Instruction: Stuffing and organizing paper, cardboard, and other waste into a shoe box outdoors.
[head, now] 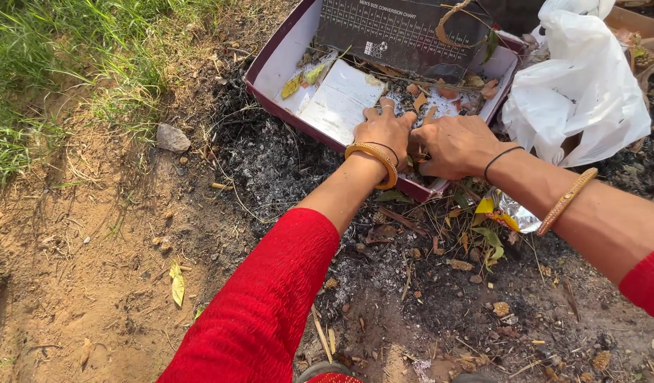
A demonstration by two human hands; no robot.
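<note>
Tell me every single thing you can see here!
Cardboard box: one, maroon outside, white inside, on the ashy ground, holding dry leaves and ash.
White paper: one, inside the box.
Plastic bag: one, white, right of the box.
Shiny wrapper: one, silver and yellow, under the right wrist.
Stone: one, grey, left of the box.
Grass: green, top left.
Left hand: gold bangle, inside the box.
Right hand: black thread, inside the box.

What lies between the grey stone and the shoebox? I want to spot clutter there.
In the head view, only charred ash-strewn ground with thin twigs lies between the grey stone and the shoebox.
</note>
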